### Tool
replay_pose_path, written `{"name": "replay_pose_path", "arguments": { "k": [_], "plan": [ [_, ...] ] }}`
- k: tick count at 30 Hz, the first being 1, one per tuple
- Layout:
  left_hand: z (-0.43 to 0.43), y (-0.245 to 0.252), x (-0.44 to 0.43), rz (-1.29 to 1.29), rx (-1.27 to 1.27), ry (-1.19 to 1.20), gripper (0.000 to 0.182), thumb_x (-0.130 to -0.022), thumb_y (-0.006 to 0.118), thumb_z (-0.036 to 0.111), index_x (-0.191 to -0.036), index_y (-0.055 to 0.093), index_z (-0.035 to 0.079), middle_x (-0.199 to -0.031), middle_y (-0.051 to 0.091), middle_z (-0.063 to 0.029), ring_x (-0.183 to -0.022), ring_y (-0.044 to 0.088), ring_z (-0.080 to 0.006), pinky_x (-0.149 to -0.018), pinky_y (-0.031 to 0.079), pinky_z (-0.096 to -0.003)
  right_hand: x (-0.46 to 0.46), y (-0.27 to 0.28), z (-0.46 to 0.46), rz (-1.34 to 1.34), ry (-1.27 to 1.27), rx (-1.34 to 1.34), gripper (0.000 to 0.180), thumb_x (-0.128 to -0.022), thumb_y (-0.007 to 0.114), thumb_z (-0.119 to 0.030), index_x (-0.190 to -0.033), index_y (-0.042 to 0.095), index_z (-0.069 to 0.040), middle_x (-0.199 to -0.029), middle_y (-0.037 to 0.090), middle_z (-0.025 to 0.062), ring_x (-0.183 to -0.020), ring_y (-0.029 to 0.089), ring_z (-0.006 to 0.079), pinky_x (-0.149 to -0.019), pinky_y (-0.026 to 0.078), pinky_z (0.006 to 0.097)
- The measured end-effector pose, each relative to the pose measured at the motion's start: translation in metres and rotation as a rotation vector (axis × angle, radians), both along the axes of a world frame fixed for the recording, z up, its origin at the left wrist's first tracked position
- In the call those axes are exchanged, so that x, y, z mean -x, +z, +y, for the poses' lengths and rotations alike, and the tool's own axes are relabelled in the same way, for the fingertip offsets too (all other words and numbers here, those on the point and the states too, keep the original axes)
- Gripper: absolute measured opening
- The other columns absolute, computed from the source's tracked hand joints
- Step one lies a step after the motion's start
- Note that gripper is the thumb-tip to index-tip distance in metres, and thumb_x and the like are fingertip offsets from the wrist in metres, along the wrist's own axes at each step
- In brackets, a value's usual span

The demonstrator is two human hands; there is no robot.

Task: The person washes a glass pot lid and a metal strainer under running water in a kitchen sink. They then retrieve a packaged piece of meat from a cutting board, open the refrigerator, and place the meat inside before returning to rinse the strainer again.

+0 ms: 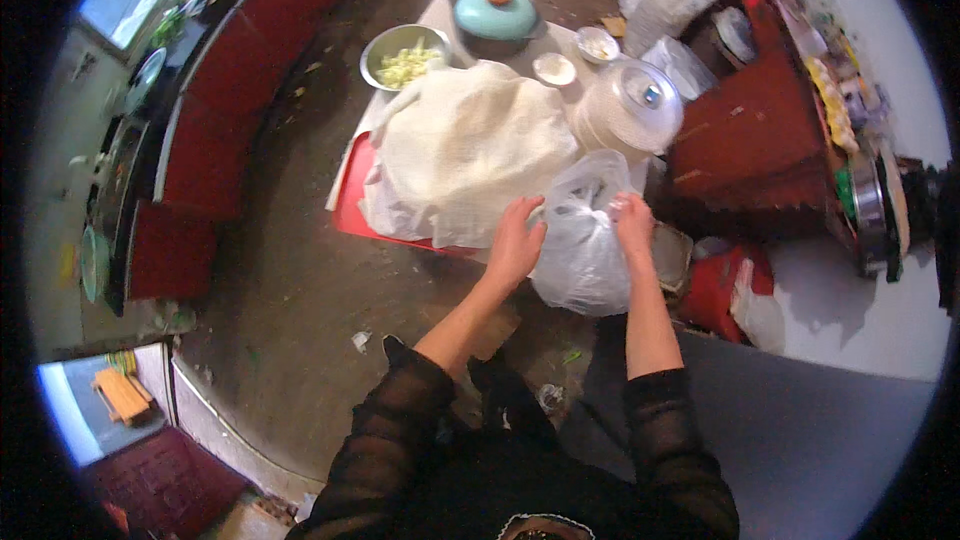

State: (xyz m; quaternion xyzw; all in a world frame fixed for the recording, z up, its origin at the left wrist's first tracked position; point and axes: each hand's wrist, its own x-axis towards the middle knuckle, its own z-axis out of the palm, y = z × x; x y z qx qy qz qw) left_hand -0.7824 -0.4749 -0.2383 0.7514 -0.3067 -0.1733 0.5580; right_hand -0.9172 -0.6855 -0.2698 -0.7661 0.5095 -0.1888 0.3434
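A clear plastic bag (581,270), gathered near its top, stands at the table's near right corner. My right hand (633,223) pinches the bag beside the gathered part. At the bag's left side is my left hand (519,236), its thumb and fingers apart; whether it touches the plastic is hard to tell. A cream cloth (472,142) lies spread over a red tray (356,187), hiding most of it. Behind the cloth are a metal bowl (369,69) of pale chopped pieces and a pot with a light-blue lid (480,15).
Two small white bowls, one nearer (554,69) and one farther (598,44), sit beside a round container with a clear lid (651,101). A dark red cabinet (742,135) stands at right, with bags around it. Red counters (217,112) line the left.
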Motion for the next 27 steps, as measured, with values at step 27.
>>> {"name": "replay_pose_path", "arguments": {
  "k": [27],
  "plan": [
    [0.674,-0.005,-0.108,0.689,-0.062,0.930,0.035,-0.096,0.056,0.032,-0.098,0.070,0.001,-0.086,0.069,-0.0070,-0.066,0.064,-0.0130,-0.061,0.052,-0.0264,-0.335,0.061,0.443,-0.419,0.751,0.036,0.018,-0.096,0.057,-0.018,-0.098,0.065,-0.001,-0.093,0.068,0.0066,-0.084,0.061,0.0183,-0.077,0.049,0.0320]
  ]
}}
